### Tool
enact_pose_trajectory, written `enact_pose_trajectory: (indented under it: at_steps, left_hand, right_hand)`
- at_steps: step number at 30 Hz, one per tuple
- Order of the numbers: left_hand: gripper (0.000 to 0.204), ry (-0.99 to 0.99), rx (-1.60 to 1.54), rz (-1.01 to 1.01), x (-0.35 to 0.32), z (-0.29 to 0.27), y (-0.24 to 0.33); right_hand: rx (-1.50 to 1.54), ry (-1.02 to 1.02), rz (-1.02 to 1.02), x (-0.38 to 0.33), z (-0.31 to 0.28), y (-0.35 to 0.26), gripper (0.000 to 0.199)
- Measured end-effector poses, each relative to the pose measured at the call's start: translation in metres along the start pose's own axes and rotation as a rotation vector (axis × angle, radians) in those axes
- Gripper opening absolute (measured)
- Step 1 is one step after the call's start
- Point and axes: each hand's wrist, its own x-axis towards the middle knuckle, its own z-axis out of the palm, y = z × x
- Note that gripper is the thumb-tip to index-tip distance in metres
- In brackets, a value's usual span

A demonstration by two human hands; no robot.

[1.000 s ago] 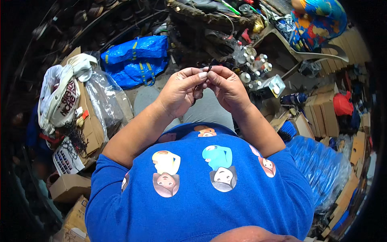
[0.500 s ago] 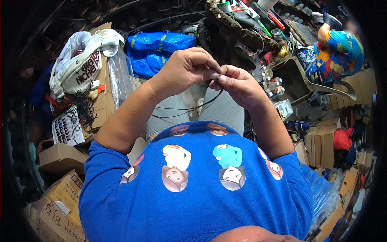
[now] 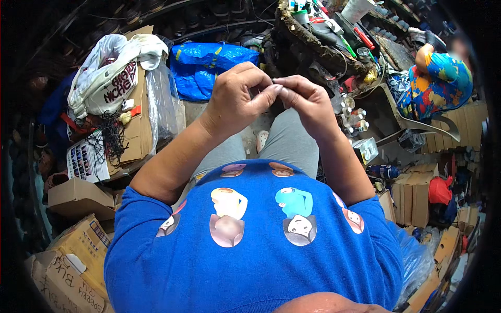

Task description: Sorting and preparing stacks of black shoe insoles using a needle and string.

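Over the lap [image 3: 298,133], a dark strand [image 3: 274,80], mostly hidden, is pinched by the left hand [image 3: 240,93] and the right hand [image 3: 312,102], both closed at thumb and forefinger; it is judged light, soft and limp, best held close to its end

Dark bit [image 3: 274,81]: small, almost wholly covered; its full shape and length cannot be told
Hold: pinched where left fingers [image 3: 259,80] and right fingers [image 3: 298,86] meet
Place: just past 12 o'clock from the view's middle
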Motion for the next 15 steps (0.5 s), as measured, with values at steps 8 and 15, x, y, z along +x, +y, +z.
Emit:
enact_pose_trajectory:
  at_steps: [8, 15]
  left_hand:
    - [0.020, -0.161, -0.534, -0.393, -0.002, -0.007, -0.019]
    - [0.019, -0.109, -0.677, -0.403, -0.006, 0.006, -0.026]
  right_hand:
    - [-0.341, 0.056, -0.228, 0.001, 0.001, 0.003, 0.014]
    - [0.345, 0.063, 0.116, 0.000, 0.007, 0.012, 0.017]
